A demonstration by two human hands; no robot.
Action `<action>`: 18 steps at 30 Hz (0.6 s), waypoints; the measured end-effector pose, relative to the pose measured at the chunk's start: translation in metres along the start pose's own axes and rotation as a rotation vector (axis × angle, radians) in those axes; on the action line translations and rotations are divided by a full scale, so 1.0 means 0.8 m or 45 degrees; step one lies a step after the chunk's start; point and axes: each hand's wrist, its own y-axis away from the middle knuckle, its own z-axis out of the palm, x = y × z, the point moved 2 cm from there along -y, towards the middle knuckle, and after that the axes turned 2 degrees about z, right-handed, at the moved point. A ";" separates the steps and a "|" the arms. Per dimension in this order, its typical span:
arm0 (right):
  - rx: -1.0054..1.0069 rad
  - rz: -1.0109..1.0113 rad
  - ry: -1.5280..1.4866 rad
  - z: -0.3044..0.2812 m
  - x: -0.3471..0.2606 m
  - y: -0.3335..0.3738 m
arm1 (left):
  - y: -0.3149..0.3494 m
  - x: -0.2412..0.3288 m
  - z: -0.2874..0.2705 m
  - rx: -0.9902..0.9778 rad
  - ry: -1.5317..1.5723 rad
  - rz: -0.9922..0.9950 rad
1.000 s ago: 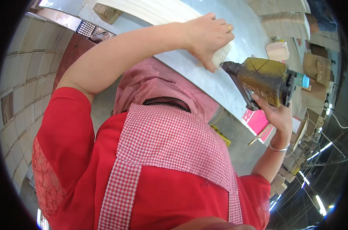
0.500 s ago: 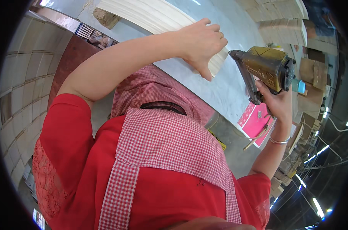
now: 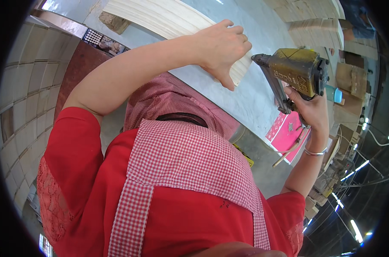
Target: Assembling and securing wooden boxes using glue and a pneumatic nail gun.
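My left hand (image 3: 223, 50) clasps the end of a long pale wooden board (image 3: 158, 18), thumb at the near edge and fingers curled over the far side. The board lies slantwise on the grey-blue worktable (image 3: 194, 81). Its right end shows just past my thumb. In my right hand (image 3: 313, 110) is an air nail gun (image 3: 294, 70) with a worn yellow-brown body and a dark magazine. My fingers wrap round its handle, partly hidden behind the tool. The gun's nose points left, close to the board's end; contact cannot be made out.
A brown block (image 3: 114, 22) sits by the table's near edge. Stacked wooden pieces (image 3: 316, 33) stand at the far right, and more stacks (image 3: 29, 81) line the left. A pink box (image 3: 288, 132) and a hose (image 3: 288, 154) are below the table's right corner.
The nail gun has shifted slightly left, toward the board's end. The board and my left hand have moved a little left, with the grip unchanged.
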 end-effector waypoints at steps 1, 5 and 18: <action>0.008 0.008 -0.036 0.000 0.004 0.001 | -0.001 -0.001 -0.001 0.003 0.002 0.008; 0.299 0.021 0.025 0.002 0.018 0.032 | -0.006 -0.007 0.000 0.160 -0.031 0.085; 0.729 0.453 -0.293 0.119 0.090 0.169 | -0.028 0.191 0.113 -0.215 2.208 -0.332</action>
